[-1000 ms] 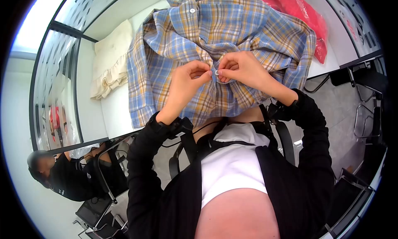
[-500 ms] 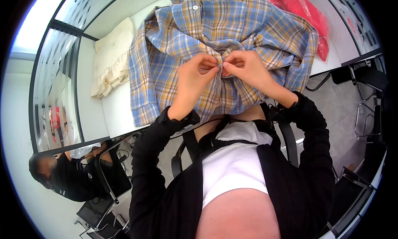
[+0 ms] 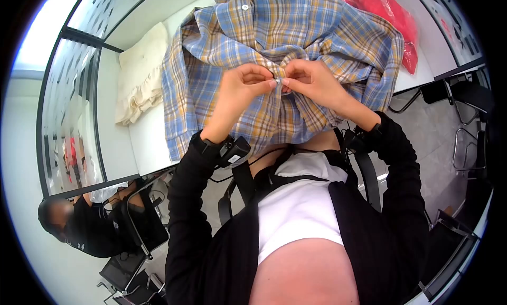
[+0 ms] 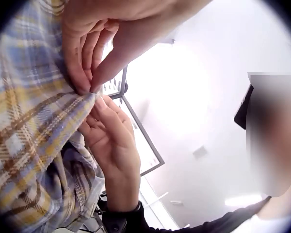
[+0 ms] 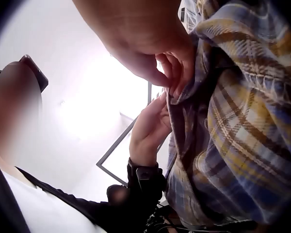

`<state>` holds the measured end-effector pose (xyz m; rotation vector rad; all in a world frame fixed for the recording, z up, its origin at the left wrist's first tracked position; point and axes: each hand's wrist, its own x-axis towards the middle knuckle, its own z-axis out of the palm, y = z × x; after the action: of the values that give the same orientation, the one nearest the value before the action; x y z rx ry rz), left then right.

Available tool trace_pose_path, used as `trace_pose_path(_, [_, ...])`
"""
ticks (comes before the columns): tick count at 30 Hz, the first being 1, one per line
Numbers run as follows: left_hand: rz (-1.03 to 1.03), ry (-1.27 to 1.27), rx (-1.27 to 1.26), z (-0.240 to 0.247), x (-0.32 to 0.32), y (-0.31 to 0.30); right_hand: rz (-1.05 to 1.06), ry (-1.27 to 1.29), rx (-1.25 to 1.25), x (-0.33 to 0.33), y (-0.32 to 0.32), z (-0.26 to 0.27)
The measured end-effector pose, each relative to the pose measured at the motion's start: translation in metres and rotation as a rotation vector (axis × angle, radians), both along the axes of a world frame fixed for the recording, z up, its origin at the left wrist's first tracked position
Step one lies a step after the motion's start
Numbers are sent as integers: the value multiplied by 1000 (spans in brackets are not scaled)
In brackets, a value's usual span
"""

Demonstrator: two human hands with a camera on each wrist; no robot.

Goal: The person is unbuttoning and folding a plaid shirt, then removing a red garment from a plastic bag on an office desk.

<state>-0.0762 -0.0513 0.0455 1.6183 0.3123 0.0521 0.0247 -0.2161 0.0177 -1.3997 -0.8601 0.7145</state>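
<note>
Left grip (image 3: pixel 238 90) and right grip (image 3: pixel 316 86) have edged forward; each pinches closed on the rumpled blue-and-yellow plaid shirt (image 3: pixel 280 46).

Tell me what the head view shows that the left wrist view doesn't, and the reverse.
Only the head view: the folded cream garment with a ruffle, the red item in clear plastic, the white button near the shirt's collar and a second person seated off to the left.

Only the left wrist view: the ceiling and the wearer's head.

Both: the plaid shirt, with the left grip and right grip pinching its cloth close together.
</note>
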Motion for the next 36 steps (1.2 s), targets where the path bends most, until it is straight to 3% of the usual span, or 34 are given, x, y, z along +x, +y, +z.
trace_pose_path(5, [-19,3,-3,4,0,-1,54,-188,-87,8,0,-1])
trace_pose_path(8, [-74,111,-195,1,3,10,81,-471,-116,7,-3,16])
trace_pose_path(14, [-129,249,-302,-2,12,21,23,-684,-42,9,3,10])
trace_pose_path(20, [-234,261,-152,-6,10,25,88,-349,-23,9,4,3])
trace_pose_path(23, [-211,112,-82,-4,6,14,104,-351,-94,9,6,9])
trace_pose_path(32, [-144,50,35,-4,2,5,82,-506,-127,16,5,-11])
trace_pose_path(36, [-169,-2,401,-4,-8,9,69,-693,-142,24,-4,5])
